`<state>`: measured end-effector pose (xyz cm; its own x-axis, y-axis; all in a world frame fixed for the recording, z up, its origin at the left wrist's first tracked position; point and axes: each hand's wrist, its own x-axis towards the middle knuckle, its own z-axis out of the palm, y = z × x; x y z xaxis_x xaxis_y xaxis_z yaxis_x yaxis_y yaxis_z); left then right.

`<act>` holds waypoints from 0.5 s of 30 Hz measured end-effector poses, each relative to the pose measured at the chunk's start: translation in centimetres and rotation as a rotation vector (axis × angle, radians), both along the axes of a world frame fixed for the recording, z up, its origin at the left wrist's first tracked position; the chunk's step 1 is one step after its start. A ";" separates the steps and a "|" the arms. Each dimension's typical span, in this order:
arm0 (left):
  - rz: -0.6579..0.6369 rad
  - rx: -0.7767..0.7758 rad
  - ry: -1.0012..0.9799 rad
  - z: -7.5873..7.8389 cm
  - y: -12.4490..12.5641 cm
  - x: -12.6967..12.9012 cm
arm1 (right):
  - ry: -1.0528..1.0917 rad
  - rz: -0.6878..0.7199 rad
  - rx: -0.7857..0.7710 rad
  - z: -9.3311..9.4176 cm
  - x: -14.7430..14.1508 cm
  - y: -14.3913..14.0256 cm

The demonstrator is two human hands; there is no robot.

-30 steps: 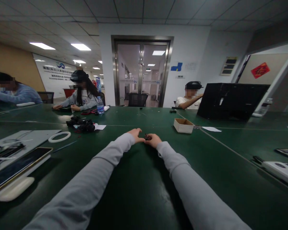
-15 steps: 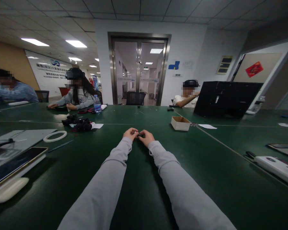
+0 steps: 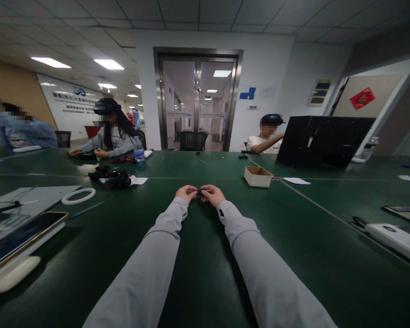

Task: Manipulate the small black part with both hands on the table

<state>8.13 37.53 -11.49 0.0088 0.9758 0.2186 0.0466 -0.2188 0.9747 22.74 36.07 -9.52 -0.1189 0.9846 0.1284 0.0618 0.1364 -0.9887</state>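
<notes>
Where left hand (image 3: 187,192) and right hand (image 3: 212,195) pinch together sits a small dark part (image 3: 199,192).

A wide dark green desk (image 3: 198,273) is carrying a small open cardboard box (image 3: 258,176), a white ring (image 3: 78,196), a water bottle (image 3: 135,149), a black laptop (image 3: 324,141), a paper slip (image 3: 296,181) and black parts (image 3: 111,177).

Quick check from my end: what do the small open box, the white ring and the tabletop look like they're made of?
Small open box: looks like plain cardboard, matte tan inside with pale walls and folded edges. White ring: thin, flat and matte white, perhaps tape or plastic; too small to tell. Tabletop: dark green, smooth and slightly glossy, since it shows soft reflections of the ceiling lights; probably a laminate or mat.
</notes>
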 end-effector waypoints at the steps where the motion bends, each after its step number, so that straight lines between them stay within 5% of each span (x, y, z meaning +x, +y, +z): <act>1: -0.013 -0.015 -0.023 0.0 0.0 0.0 | 0.016 0.000 -0.007 -0.1 0.1 0.1; 15: -0.004 -0.081 0.008 0.6 -0.6 -0.4 | 0.060 0.045 -0.014 0.0 0.0 -0.1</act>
